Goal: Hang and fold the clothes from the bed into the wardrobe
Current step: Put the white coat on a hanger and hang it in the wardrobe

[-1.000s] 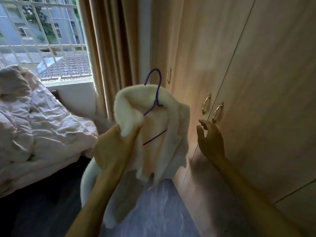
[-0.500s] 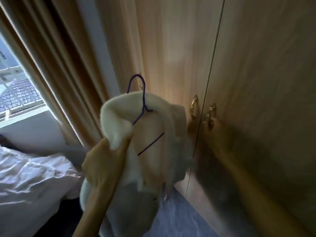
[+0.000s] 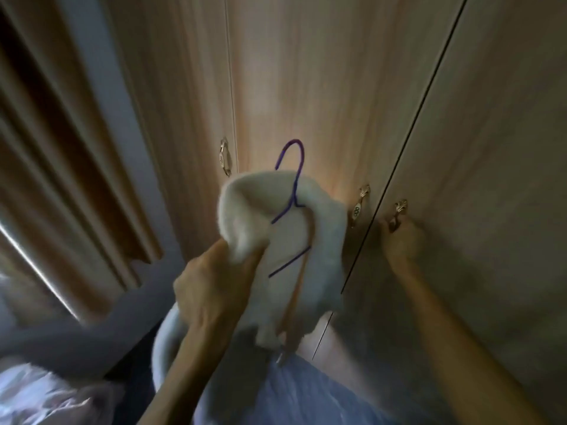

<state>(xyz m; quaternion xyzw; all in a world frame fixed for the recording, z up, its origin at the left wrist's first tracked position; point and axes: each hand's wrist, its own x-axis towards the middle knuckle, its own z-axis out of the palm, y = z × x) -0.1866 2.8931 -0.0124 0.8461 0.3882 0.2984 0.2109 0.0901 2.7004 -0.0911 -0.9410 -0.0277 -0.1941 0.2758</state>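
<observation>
White crumpled bedding (image 3: 36,394) bottom left, closest. Two hands. The left hand (image 3: 211,289) clenches one cream fleece garment (image 3: 322,240), held up on one purple wire hanger (image 3: 296,167) in front of the light wooden wardrobe (image 3: 306,87). Farther, right hand (image 3: 400,240) fingers curl round the rightmost brass door handle (image 3: 400,208), blurred. Three handles in all, doors closed. One brown curtain (image 3: 61,148) far left.

Right hand (image 3: 400,240) blurred at the door handle (image 3: 399,211)
</observation>
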